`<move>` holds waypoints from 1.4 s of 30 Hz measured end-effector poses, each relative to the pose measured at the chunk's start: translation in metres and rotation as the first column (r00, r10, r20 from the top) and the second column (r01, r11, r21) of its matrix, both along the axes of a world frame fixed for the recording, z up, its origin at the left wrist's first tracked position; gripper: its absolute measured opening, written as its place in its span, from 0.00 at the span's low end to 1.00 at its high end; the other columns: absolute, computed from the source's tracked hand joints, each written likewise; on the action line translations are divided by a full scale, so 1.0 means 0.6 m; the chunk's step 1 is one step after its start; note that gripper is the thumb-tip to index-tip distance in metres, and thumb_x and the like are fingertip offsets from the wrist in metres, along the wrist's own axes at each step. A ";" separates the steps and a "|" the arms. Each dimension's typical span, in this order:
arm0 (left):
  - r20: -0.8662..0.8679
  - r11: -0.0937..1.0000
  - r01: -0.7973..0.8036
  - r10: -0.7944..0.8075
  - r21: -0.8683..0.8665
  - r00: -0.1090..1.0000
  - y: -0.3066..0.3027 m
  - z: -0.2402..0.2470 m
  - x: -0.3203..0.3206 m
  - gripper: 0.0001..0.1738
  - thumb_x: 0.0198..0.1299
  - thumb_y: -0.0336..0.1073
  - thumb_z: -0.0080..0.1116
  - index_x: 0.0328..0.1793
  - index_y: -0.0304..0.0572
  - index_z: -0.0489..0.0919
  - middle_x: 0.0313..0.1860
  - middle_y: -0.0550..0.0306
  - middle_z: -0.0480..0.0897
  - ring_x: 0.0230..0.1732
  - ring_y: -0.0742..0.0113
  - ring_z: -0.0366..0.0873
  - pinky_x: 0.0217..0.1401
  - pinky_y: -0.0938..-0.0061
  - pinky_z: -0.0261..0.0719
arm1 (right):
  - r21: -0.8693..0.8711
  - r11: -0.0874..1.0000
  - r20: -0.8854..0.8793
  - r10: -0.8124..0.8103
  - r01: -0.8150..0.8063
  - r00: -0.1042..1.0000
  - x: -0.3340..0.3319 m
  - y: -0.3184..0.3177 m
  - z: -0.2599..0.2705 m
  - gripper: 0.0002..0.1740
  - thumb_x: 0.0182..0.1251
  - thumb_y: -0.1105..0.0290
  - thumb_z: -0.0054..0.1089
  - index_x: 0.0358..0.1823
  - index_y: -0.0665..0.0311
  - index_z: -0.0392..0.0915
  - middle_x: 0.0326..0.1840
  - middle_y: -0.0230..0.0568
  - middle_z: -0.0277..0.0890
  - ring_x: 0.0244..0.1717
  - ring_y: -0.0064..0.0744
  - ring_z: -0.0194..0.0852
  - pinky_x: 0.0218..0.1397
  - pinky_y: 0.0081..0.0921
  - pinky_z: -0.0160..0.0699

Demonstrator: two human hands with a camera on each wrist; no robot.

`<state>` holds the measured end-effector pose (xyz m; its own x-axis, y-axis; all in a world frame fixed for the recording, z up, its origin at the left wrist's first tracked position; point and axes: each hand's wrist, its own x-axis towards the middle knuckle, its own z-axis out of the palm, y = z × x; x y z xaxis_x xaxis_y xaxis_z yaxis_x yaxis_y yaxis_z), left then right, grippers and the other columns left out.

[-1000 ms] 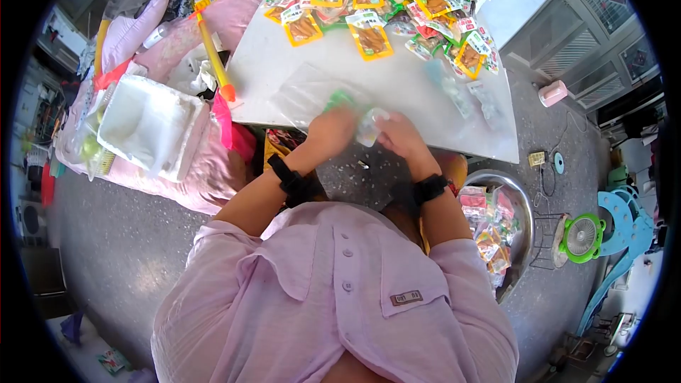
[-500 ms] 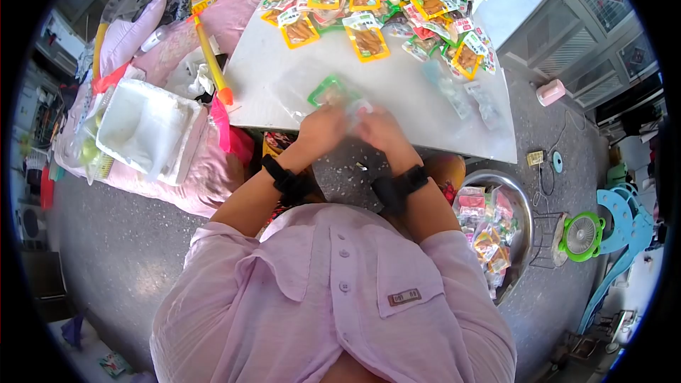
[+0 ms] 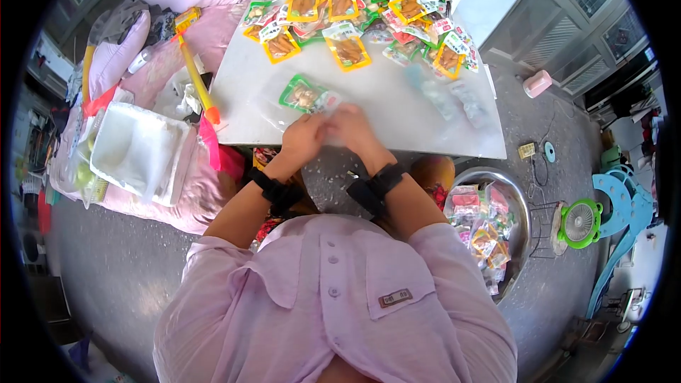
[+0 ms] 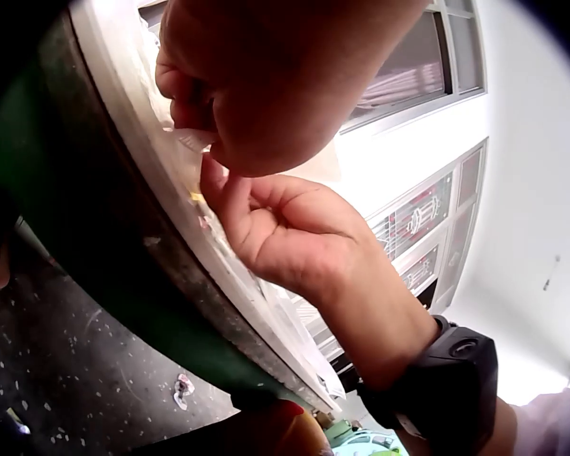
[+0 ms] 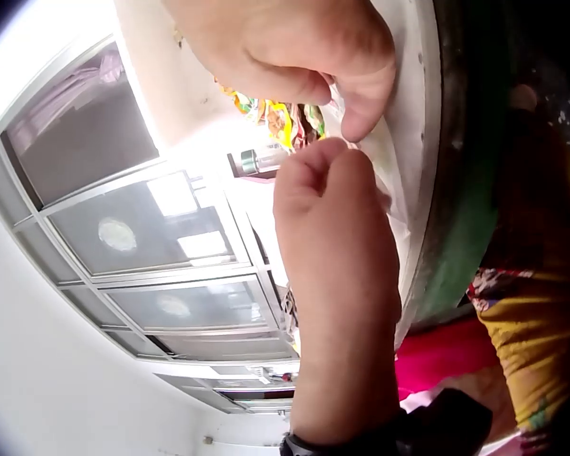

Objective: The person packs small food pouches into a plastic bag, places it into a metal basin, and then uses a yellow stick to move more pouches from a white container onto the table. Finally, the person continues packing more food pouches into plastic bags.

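Green-edged packet lies on the desk near the front edge, left of middle, just beyond my two hands.

Pale, tan-brown pieces show through its window; clear plastic spreads around it, though whether the packet is inside or beneath I cannot tell. My left hand and right hand come together at the desk's front edge, fingers curled, each pinching a bit of that plastic. Below the desk's right front corner, I see a metal basin holding wrapped packets, pink, yellow and clear. Left of the desk, a white box rests on a pink-covered bed. Yellow-, green- and red-edged packets heap along the far edge.
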<state>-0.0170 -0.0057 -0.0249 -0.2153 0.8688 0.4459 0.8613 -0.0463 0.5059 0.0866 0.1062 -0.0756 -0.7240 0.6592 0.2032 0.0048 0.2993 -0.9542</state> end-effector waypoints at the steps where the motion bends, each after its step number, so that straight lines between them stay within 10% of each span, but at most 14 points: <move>1: -0.032 1.000 -0.011 0.011 -0.005 0.999 -0.001 -0.005 -0.002 0.06 0.43 0.31 0.49 0.31 0.43 0.71 0.25 0.50 0.71 0.29 0.50 0.71 0.30 0.62 0.71 | -0.303 0.951 0.021 -0.058 0.062 0.998 0.004 -0.007 0.035 0.09 0.55 0.74 0.43 0.37 0.67 0.69 0.29 0.39 0.71 0.32 0.28 0.71 0.30 0.25 0.71; 2: -0.065 1.000 -0.024 0.023 -0.008 0.998 0.000 -0.012 -0.005 0.06 0.43 0.31 0.49 0.30 0.43 0.71 0.25 0.50 0.72 0.29 0.51 0.71 0.30 0.63 0.71 | -0.576 0.808 0.057 -0.107 0.121 0.993 0.007 -0.009 0.060 0.09 0.55 0.75 0.42 0.37 0.66 0.69 0.29 0.39 0.71 0.33 0.28 0.71 0.30 0.24 0.71; 5: -0.149 0.999 -0.036 0.038 0.018 0.988 0.005 -0.033 -0.010 0.05 0.42 0.31 0.51 0.28 0.43 0.71 0.24 0.52 0.71 0.28 0.52 0.71 0.29 0.63 0.70 | -0.198 0.940 0.199 -0.241 0.279 0.950 0.029 0.042 0.087 0.10 0.53 0.74 0.43 0.37 0.66 0.69 0.30 0.44 0.72 0.35 0.33 0.72 0.33 0.29 0.72; 7: -0.171 0.998 -0.033 0.043 0.059 0.984 0.009 -0.038 -0.007 0.04 0.41 0.31 0.51 0.26 0.43 0.71 0.23 0.52 0.71 0.27 0.52 0.71 0.29 0.63 0.70 | 0.477 0.807 0.062 -0.425 0.347 0.903 0.040 0.115 0.065 0.12 0.51 0.71 0.47 0.38 0.64 0.70 0.32 0.48 0.72 0.36 0.41 0.72 0.36 0.35 0.71; 12: -0.178 0.995 -0.047 0.062 0.090 0.982 0.017 -0.052 -0.010 0.03 0.39 0.30 0.52 0.23 0.44 0.71 0.21 0.53 0.70 0.25 0.53 0.71 0.27 0.64 0.71 | 0.741 0.609 0.366 -0.718 0.281 0.592 0.056 0.205 0.114 0.16 0.48 0.66 0.51 0.40 0.62 0.70 0.38 0.45 0.72 0.43 0.44 0.69 0.42 0.41 0.67; 22: -0.165 0.985 -0.005 0.035 0.175 0.986 0.017 -0.053 -0.015 0.04 0.38 0.29 0.53 0.21 0.44 0.70 0.21 0.55 0.70 0.25 0.55 0.70 0.26 0.65 0.71 | 0.882 0.442 0.469 -0.857 -0.166 0.213 0.026 0.267 0.098 0.16 0.55 0.68 0.43 0.46 0.59 0.71 0.50 0.41 0.68 0.51 0.41 0.65 0.52 0.46 0.56; 25: -0.175 0.985 -0.005 0.035 0.170 0.984 0.017 -0.052 -0.017 0.04 0.38 0.29 0.54 0.22 0.44 0.70 0.22 0.55 0.70 0.25 0.55 0.70 0.26 0.65 0.71 | 0.832 0.543 0.555 -0.814 -0.117 0.171 0.015 0.276 0.107 0.15 0.55 0.69 0.43 0.44 0.58 0.72 0.46 0.38 0.72 0.47 0.36 0.69 0.50 0.47 0.57; 30: -0.175 0.982 -0.001 0.035 0.191 0.984 0.016 -0.047 -0.013 0.04 0.38 0.29 0.54 0.22 0.44 0.70 0.21 0.56 0.70 0.25 0.56 0.70 0.27 0.66 0.71 | 0.868 0.496 0.462 -0.772 -0.042 0.436 0.030 0.265 0.116 0.10 0.54 0.69 0.43 0.35 0.60 0.72 0.37 0.39 0.74 0.40 0.39 0.72 0.41 0.38 0.67; 37: -0.158 0.998 -0.006 0.017 0.070 0.987 0.012 -0.034 -0.013 0.04 0.40 0.31 0.53 0.24 0.42 0.71 0.22 0.53 0.70 0.26 0.54 0.71 0.28 0.66 0.71 | 0.769 0.492 -0.116 -0.519 0.407 0.847 0.072 0.215 0.130 0.06 0.56 0.71 0.44 0.31 0.67 0.68 0.29 0.44 0.71 0.29 0.39 0.70 0.32 0.29 0.68; 42: -0.033 0.993 -0.012 0.009 -0.114 0.999 -0.005 0.030 -0.004 0.13 0.47 0.39 0.55 0.36 0.38 0.73 0.27 0.51 0.74 0.30 0.59 0.74 0.30 0.71 0.72 | 0.020 0.900 -0.052 -0.434 0.435 0.900 0.102 0.087 0.193 0.08 0.58 0.70 0.46 0.33 0.67 0.70 0.25 0.38 0.67 0.27 0.23 0.66 0.31 0.23 0.67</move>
<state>-0.0195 -0.0089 -0.0072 -0.2115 0.9123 0.3507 0.8777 0.0194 0.4788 0.1476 0.1583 0.0402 -0.3567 0.8992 0.2535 0.0986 0.3060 -0.9469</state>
